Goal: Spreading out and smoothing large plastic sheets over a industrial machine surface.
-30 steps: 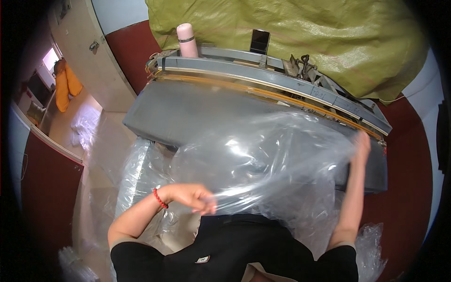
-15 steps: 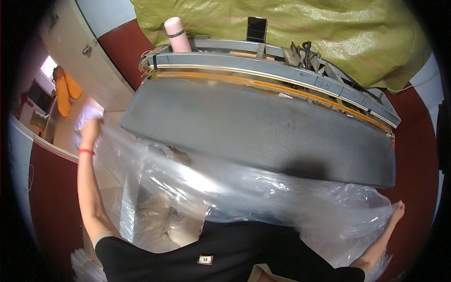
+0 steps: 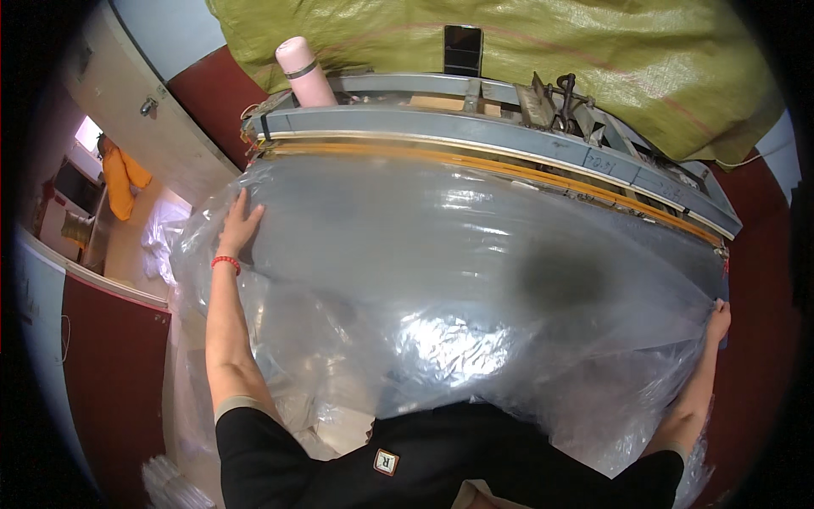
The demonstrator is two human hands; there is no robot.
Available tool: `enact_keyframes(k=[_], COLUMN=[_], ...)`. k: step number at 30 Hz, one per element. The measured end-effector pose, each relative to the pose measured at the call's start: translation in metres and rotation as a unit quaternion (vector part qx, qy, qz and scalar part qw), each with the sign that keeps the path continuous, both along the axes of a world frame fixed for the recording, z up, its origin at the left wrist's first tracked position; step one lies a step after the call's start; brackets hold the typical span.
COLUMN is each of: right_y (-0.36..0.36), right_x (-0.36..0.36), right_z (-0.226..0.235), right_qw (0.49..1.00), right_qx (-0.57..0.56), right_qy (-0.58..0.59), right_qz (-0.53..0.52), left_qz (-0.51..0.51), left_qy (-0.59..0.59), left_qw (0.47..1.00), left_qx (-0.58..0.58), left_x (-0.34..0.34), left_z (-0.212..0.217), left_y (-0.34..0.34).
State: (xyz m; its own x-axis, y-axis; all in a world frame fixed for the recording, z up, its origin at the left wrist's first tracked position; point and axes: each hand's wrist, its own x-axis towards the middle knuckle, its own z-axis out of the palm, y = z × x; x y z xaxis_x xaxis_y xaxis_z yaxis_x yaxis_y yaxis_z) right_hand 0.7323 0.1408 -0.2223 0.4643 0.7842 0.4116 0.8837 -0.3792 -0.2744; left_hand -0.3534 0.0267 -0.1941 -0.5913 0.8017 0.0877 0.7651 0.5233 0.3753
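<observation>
A wide sheet of clear plastic film (image 3: 458,348) lies over most of a dark grey flat work surface (image 3: 678,242) and hangs down its near side toward me. My left hand (image 3: 240,222) rests on the film at the surface's left end, fingers spread. At the right end, my right hand (image 3: 720,319) pinches the film's edge beside the surface's corner. Along the far side of the surface runs a long grey metal bar (image 3: 356,123) with orange strips (image 3: 407,155) below it.
A pink bottle (image 3: 305,72) and a dark phone (image 3: 463,51) stand behind the bar, near a metal clamp (image 3: 565,102). A yellow-green woven sheet (image 3: 627,59) hangs at the back. At left is a door (image 3: 148,106); more crumpled film (image 3: 161,237) lies near it.
The film has been drawn forward from the near edge over the surface. My left hand has moved right onto the surface and opened; my right hand has moved up, still gripping the film.
</observation>
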Motion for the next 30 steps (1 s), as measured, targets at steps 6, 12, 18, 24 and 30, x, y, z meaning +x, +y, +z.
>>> enact_keyframes(k=[6,12,18,24,30], right_y=[-0.003,-0.017,0.006,-0.005,-0.002], right_x=[-0.043,-0.035,-0.059,-0.041,-0.042], right_z=[0.02,0.025,0.015,0.02,0.014], right_qw=[0.991,0.989,0.995,0.97,0.953], right_qx=[-0.017,0.017,0.09,0.149,0.2], right_qy=[-0.048,-0.036,-0.045,0.186,0.226], right_qz=[-0.123,-0.142,0.01,-0.046,-0.014], left_qz=[0.075,-0.077,-0.236,-0.502,-0.68], left_qy=[0.036,0.215,-0.066,-0.465,-0.535], left_qw=[0.996,0.95,0.965,0.718,0.449], left_qx=[-0.044,-0.211,-0.098,-0.132,-0.222], left_x=[-0.027,-0.001,0.146,0.454,0.641], left_z=[-0.004,0.065,0.082,0.103,0.076], left_y=[0.015,0.073,0.101,0.057,-0.027])
